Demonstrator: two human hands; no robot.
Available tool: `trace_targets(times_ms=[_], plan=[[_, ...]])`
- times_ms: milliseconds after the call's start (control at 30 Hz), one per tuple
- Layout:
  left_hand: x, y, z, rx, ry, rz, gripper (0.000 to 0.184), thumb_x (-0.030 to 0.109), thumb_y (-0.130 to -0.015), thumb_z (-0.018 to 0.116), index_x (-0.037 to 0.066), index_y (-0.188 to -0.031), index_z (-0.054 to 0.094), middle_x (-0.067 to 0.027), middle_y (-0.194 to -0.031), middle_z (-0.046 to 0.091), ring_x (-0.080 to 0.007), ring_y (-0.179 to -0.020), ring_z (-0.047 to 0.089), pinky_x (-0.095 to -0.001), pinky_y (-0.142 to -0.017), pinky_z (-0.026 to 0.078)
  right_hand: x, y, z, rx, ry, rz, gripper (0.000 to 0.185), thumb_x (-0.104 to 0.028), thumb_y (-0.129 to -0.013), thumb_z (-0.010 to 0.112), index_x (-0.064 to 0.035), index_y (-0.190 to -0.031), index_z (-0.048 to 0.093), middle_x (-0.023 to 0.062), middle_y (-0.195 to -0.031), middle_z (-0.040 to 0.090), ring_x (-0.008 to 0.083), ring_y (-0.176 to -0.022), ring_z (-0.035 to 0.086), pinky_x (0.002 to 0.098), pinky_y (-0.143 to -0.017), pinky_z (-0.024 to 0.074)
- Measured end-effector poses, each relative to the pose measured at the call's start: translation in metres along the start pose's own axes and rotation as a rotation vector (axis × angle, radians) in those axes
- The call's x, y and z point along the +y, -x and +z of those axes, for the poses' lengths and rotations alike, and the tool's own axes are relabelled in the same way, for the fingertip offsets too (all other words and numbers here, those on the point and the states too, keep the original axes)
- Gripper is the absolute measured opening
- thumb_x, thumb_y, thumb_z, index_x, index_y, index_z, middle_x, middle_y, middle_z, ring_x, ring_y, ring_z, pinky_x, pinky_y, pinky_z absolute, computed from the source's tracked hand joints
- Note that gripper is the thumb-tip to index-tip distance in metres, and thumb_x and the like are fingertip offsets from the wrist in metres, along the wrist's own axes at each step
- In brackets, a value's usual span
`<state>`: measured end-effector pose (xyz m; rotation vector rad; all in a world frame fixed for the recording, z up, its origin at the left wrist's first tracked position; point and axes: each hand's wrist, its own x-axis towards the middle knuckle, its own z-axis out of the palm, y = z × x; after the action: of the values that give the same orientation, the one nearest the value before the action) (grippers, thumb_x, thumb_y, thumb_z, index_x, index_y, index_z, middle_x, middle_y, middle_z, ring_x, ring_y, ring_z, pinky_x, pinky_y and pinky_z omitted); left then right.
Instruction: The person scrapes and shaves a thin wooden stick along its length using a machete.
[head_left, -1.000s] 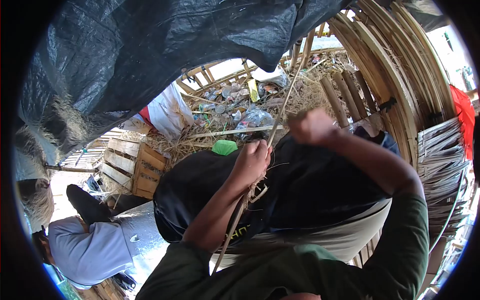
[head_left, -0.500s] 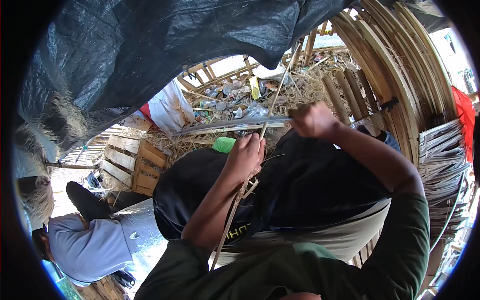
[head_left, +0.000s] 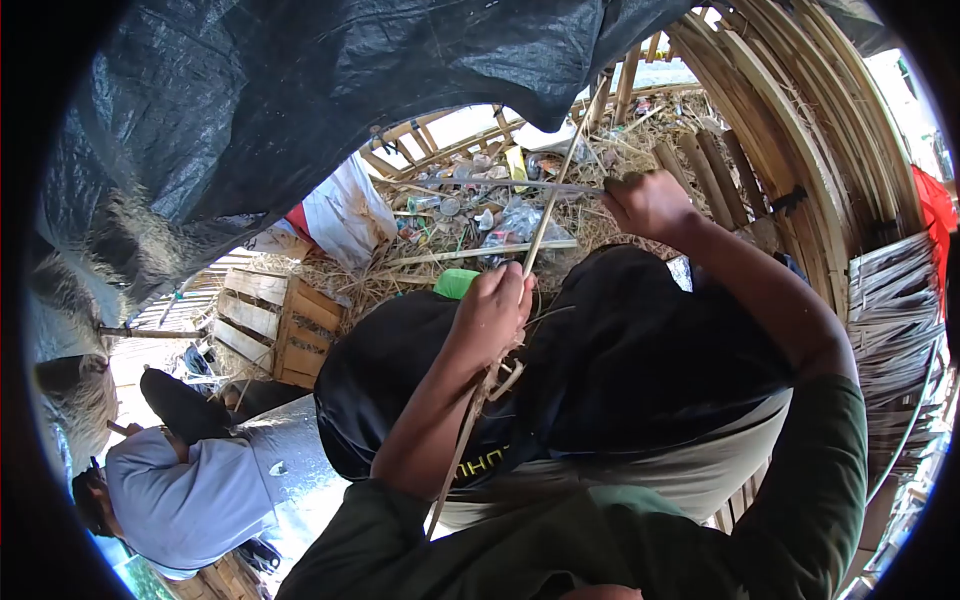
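Observation:
My left hand (head_left: 490, 310) is closed around a long, thin bamboo strip (head_left: 547, 218). The strip runs from the upper middle down past my left forearm, with frayed, curled shavings (head_left: 497, 380) hanging just below the fist. In my closed right hand (head_left: 652, 205) is the dark handle of a machete (head_left: 470, 183). Its long, narrow blade points left and crosses the strip well above my left fist; whether it touches the strip I cannot tell. Dark cloth (head_left: 640, 350) covers my lap under both hands.
Straw and plastic litter (head_left: 510, 220) cover the ground ahead. A wooden crate (head_left: 280, 320) stands left, near a seated person (head_left: 190, 490) in a light shirt. Long bamboo slats (head_left: 790, 130) rise at right. A dark tarp (head_left: 330, 90) hangs overhead.
My right hand has moved up and slightly right, and the machete blade now crosses the bamboo strip higher, farther from my left hand. The left hand keeps its hold, nearly in place.

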<state>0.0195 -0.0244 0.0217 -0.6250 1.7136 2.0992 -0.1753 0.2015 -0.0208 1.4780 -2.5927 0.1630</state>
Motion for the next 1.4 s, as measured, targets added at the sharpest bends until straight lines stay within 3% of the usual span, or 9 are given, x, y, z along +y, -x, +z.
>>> trace_targets(times_ms=[33, 200, 400, 600, 800, 867, 933, 1133, 1400], plan=[[-0.001, -0.002, -0.005, -0.031, 0.038, -0.020, 0.035, 0.029, -0.107, 0.039, 0.004, -0.089, 0.055, 0.0014, -0.057, 0.049, -0.0088, -0.045, 0.043, -0.0259, -0.046, 0.037, -0.005, 0.002, -0.003, 0.017, -0.004, -0.007, 0.016, -0.024, -0.090, 0.059, -0.0085, -0.090, 0.060, 0.0081, -0.061, 0.061, 0.0269, -0.052, 0.064, 0.0428, -0.045, 0.0503], [-0.008, -0.010, -0.001, -0.037, 0.103, -0.052, 0.033, 0.029, -0.107, 0.038, 0.005, -0.090, 0.054, 0.0027, -0.058, 0.046, -0.0076, -0.043, 0.040, -0.0260, -0.041, 0.035, -0.042, 0.008, -0.007, 0.034, -0.089, -0.165, 0.011, -0.020, -0.088, 0.060, -0.0089, -0.086, 0.059, 0.0073, -0.063, 0.061, 0.0243, -0.050, 0.062, 0.0407, -0.044, 0.0490], [0.009, 0.001, -0.007, -0.059, 0.208, -0.096, 0.032, 0.030, -0.108, 0.037, 0.006, -0.091, 0.051, 0.0030, -0.057, 0.042, -0.0079, -0.041, 0.036, -0.0246, -0.039, 0.035, 0.002, 0.002, 0.001, -0.055, -0.032, 0.103, 0.022, -0.023, -0.094, 0.059, -0.0071, -0.080, 0.060, 0.0094, -0.069, 0.066, 0.0263, -0.055, 0.064, 0.0393, -0.048, 0.0513], [-0.003, -0.003, 0.001, -0.050, 0.095, -0.067, 0.032, 0.029, -0.108, 0.036, 0.005, -0.091, 0.051, 0.0027, -0.057, 0.040, -0.0065, -0.040, 0.035, -0.0231, -0.037, 0.032, -0.025, 0.001, -0.004, 0.048, -0.129, -0.117, 0.015, -0.020, -0.094, 0.059, -0.0084, -0.085, 0.060, 0.0094, -0.065, 0.062, 0.0285, -0.053, 0.063, 0.0418, -0.047, 0.0516], [-0.003, 0.003, 0.010, -0.064, -0.056, -0.018, 0.034, 0.030, -0.108, 0.035, 0.006, -0.091, 0.051, 0.0031, -0.057, 0.038, -0.0051, -0.040, 0.033, -0.0222, -0.036, 0.028, 0.008, 0.001, -0.004, -0.263, 0.060, 0.138, 0.015, -0.022, -0.092, 0.055, -0.0093, -0.091, 0.063, 0.0104, -0.068, 0.065, 0.0292, -0.059, 0.067, 0.0431, -0.051, 0.0538], [-0.004, -0.002, 0.011, -0.069, 0.003, -0.061, 0.033, 0.030, -0.108, 0.035, 0.006, -0.091, 0.051, 0.0037, -0.057, 0.037, -0.0049, -0.040, 0.032, -0.0219, -0.036, 0.028, -0.023, 0.011, -0.001, 0.083, -0.116, -0.224, 0.010, -0.020, -0.089, 0.061, -0.0095, -0.086, 0.062, 0.0058, -0.062, 0.059, 0.0226, -0.049, 0.060, 0.0385, -0.041, 0.0471], [-0.007, -0.002, 0.013, -0.070, 0.058, -0.115, 0.032, 0.031, -0.108, 0.036, 0.007, -0.091, 0.050, 0.0042, -0.057, 0.036, -0.0048, -0.040, 0.030, -0.0217, -0.037, 0.027, -0.042, 0.009, -0.010, 0.065, -0.114, -0.249, 0.007, -0.017, -0.082, 0.063, -0.0104, -0.084, 0.060, 0.0055, -0.065, 0.060, 0.0221, -0.051, 0.061, 0.0385, -0.042, 0.0472], [0.004, 0.012, 0.014, -0.086, 0.147, -0.112, 0.030, 0.032, -0.107, 0.037, 0.010, -0.089, 0.049, 0.0065, -0.057, 0.035, -0.0039, -0.039, 0.028, -0.0206, -0.035, 0.025, 0.029, 0.000, 0.012, -0.042, 0.064, 0.149, 0.008, -0.016, -0.089, 0.059, -0.0093, -0.083, 0.059, 0.0086, -0.064, 0.061, 0.0252, -0.051, 0.061, 0.0408, -0.044, 0.0489], [0.011, 0.013, 0.012, -0.171, 0.458, -0.203, 0.026, 0.034, -0.106, 0.040, 0.013, -0.090, 0.046, 0.0077, -0.058, 0.032, -0.0031, -0.042, 0.029, -0.0194, -0.035, 0.025, -0.015, 0.000, -0.005, 0.007, -0.200, -0.065, 0.018, -0.023, -0.089, 0.067, -0.0062, -0.087, 0.064, 0.0092, -0.065, 0.061, 0.0289, -0.055, 0.063, 0.0427, -0.051, 0.0504]])
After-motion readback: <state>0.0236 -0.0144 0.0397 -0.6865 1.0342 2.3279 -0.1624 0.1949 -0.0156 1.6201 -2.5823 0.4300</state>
